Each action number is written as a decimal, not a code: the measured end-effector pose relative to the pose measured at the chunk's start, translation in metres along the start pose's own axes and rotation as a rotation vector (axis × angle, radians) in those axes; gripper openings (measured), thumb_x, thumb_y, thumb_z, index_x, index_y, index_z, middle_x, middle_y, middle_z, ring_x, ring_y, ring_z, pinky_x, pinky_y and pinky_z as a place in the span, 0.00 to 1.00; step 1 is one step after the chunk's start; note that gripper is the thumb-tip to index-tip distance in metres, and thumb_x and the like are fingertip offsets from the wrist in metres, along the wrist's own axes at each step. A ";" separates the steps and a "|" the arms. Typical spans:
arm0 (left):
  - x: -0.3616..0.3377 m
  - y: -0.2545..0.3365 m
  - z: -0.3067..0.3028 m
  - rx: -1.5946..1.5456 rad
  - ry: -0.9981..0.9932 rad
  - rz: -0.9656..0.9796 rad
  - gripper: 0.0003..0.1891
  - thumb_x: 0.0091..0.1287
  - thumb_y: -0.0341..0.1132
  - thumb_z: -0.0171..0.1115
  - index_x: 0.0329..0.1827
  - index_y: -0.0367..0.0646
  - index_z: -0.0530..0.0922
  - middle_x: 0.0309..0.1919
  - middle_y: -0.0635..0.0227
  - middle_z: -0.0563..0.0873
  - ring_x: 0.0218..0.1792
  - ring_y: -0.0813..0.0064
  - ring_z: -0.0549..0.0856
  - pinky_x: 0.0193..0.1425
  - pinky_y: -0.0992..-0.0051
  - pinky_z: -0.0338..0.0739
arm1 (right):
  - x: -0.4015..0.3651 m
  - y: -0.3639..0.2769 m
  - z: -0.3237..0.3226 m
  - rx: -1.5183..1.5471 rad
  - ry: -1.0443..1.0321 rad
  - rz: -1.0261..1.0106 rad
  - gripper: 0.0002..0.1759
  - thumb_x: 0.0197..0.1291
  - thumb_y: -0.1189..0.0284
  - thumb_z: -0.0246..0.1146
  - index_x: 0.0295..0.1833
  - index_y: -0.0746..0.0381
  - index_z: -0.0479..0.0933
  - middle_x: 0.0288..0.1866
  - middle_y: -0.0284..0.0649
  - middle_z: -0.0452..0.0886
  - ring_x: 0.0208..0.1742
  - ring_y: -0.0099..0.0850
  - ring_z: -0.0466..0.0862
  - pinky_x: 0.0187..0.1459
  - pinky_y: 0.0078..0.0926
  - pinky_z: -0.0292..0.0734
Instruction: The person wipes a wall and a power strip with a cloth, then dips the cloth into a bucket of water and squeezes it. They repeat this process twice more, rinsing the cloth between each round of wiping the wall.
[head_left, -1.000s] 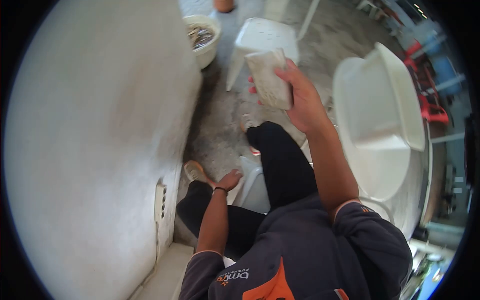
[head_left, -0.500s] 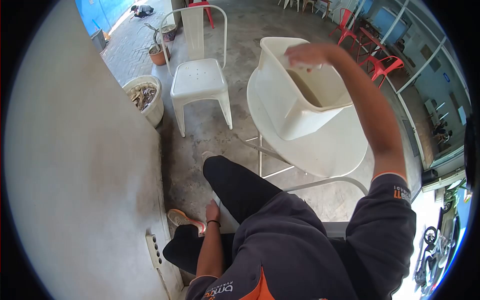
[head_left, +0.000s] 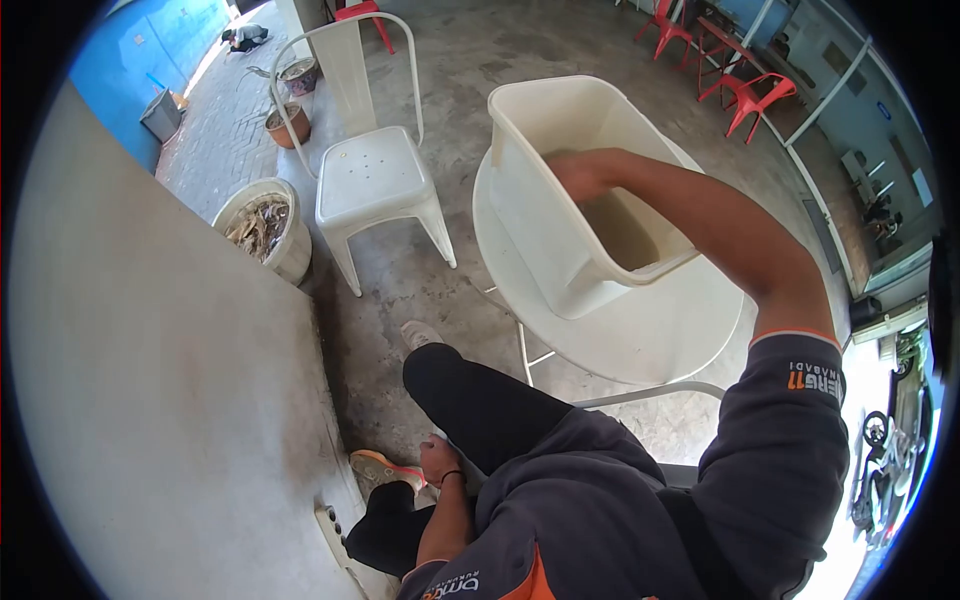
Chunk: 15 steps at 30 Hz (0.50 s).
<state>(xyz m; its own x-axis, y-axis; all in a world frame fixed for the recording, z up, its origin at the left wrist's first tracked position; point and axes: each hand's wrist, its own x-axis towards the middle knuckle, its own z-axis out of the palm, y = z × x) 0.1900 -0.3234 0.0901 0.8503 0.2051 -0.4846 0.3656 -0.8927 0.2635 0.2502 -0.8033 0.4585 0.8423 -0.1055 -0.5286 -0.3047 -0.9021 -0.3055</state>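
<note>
A deep white plastic bin [head_left: 560, 240] stands on a round white table [head_left: 640, 350]. My right hand [head_left: 580, 174] reaches down inside it, near the far left inner wall; its fingers are in shadow and blurred, so what they hold, if anything, does not show. Greyish-brown residue or murky content lies at the bin's bottom. Low between my knees is my left hand [head_left: 438, 460], with a black band on the wrist. Its fingers are curled in beside my dark trouser leg, and anything within them is hidden.
A white metal chair [head_left: 370, 178] stands left of the table. Beyond it are a pot of dry leaves [head_left: 262, 228] and smaller plant pots. A wall [head_left: 180, 330] runs along my left. Red chairs [head_left: 750, 98] stand at the back right, and a person [head_left: 245, 38] crouches outside.
My right hand has gone from above the bin's opening down into it, and the white item at its fingers no longer shows. My left hand has shifted slightly; the view has tilted.
</note>
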 end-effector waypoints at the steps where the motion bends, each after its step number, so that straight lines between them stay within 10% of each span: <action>1: 0.000 -0.002 0.002 -0.005 0.010 -0.002 0.28 0.71 0.58 0.45 0.47 0.44 0.84 0.42 0.50 0.89 0.46 0.45 0.87 0.50 0.51 0.78 | -0.021 -0.019 -0.018 0.209 0.052 0.075 0.31 0.65 0.48 0.62 0.60 0.64 0.79 0.57 0.48 0.81 0.53 0.39 0.81 0.51 0.38 0.77; 8: 0.000 -0.006 0.001 0.001 -0.013 0.007 0.29 0.71 0.59 0.44 0.48 0.44 0.84 0.46 0.49 0.88 0.49 0.44 0.86 0.53 0.50 0.77 | -0.089 -0.029 -0.029 0.580 0.627 0.057 0.33 0.68 0.40 0.57 0.34 0.63 0.80 0.23 0.32 0.74 0.28 0.27 0.76 0.34 0.33 0.74; 15: 0.008 -0.035 0.015 -0.077 -0.079 0.095 0.31 0.73 0.59 0.41 0.53 0.41 0.82 0.51 0.45 0.86 0.54 0.42 0.84 0.58 0.48 0.75 | -0.081 -0.010 -0.020 0.130 0.743 0.037 0.31 0.72 0.51 0.54 0.31 0.71 0.76 0.25 0.49 0.76 0.26 0.42 0.73 0.38 0.43 0.73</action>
<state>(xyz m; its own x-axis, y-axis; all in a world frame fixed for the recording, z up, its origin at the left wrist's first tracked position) 0.1780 -0.2962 0.0640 0.8511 0.0857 -0.5180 0.3150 -0.8727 0.3732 0.1935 -0.7945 0.5202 0.8946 -0.4307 0.1189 -0.3499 -0.8408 -0.4132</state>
